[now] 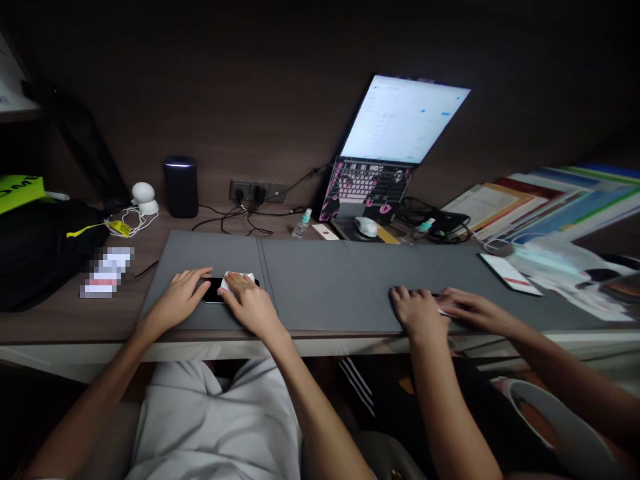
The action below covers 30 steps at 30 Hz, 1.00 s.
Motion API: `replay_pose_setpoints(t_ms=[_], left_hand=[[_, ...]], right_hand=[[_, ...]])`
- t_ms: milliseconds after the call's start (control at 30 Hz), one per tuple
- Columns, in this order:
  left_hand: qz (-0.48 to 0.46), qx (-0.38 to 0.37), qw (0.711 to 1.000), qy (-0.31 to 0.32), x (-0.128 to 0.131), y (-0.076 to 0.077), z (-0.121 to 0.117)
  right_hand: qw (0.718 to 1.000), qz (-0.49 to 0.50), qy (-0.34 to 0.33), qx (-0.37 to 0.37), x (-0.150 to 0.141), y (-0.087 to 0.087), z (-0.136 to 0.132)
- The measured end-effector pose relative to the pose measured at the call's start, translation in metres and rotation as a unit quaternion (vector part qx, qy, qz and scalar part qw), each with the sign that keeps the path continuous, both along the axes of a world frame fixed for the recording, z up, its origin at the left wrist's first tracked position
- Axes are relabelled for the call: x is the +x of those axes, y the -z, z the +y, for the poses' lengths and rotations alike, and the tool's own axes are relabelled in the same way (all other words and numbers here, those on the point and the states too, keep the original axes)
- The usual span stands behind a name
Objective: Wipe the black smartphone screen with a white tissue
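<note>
A dark phone (214, 291) lies flat on the grey desk mat (320, 280) near the front left. My left hand (177, 301) rests at its left end, fingers spread flat and steadying it. My right hand (250, 303) presses a white wipe (238, 277) onto the phone's right part, fingers closed down on the cloth. To the right, a second person's two hands (440, 310) rest on the same mat over a small flat object that I cannot make out.
An open laptop (385, 147) stands at the back, with a mouse (367, 227) and small spray bottles (302, 223) before it. A dark speaker (181, 187), a wall socket and cables sit back left. A black bag (40, 253) lies left; papers (550, 207) pile up right.
</note>
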<state>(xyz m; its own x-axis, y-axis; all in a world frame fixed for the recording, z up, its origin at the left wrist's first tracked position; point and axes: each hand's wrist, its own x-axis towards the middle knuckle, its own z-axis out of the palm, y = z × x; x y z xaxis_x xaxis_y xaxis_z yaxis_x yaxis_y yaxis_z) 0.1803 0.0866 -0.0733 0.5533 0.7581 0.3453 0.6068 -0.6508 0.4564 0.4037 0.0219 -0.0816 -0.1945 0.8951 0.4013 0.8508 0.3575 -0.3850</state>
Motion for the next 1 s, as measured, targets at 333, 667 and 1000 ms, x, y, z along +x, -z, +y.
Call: replay_pose_setpoints(t_ms=[333,667,1000], left_hand=[[0.056,0.091,0.992,-0.07,0.008,0.008,-0.003],[-0.105,-0.028,0.988,-0.105,-0.009,0.015,0.016],[-0.064,-0.025,0.994,-0.085,-0.009,0.015,0.018]], right_hand=[[0.995,-0.015,-0.067,0.066,-0.002,0.013,-0.044],[0.996,-0.033,-0.069,0.043,-0.031,0.006,-0.017],[0.996,-0.061,-0.063,0.035,-0.043,-0.006,0.004]])
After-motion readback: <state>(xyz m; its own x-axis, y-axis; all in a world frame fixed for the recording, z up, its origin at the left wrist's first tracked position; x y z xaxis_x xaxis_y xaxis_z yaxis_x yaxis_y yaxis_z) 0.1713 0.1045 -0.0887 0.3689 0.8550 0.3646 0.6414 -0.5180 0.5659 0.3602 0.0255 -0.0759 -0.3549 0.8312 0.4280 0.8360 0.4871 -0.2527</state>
